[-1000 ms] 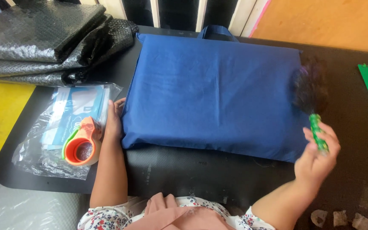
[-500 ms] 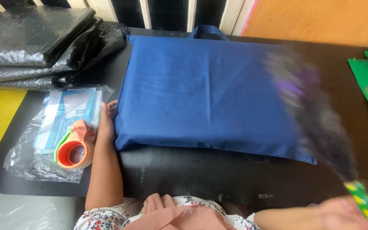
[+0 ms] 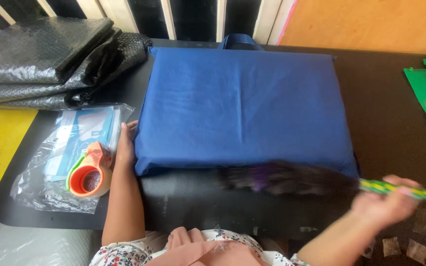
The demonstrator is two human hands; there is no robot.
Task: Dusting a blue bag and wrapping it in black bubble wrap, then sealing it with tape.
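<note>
From the head view: a person's right hand point(image 3: 388, 204) is clenched round the green-and-yellow handle of a dark feather duster point(image 3: 292, 178), which lies blurred along the near edge of a blue fabric bag point(image 3: 242, 106) on the black table point(image 3: 395, 123). The left hand point(image 3: 125, 145) presses flat, fingers together, against the bag's left side. A wide stroke (likely enough) could knock the orange tape dispenser point(image 3: 89, 172) beside it.

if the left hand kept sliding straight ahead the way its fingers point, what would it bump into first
The left hand points away from the person, along the left edge of the blue bag. Straight on lies bare black table, then probably the folded black plastic sheets, though depth is hard to judge.
</note>
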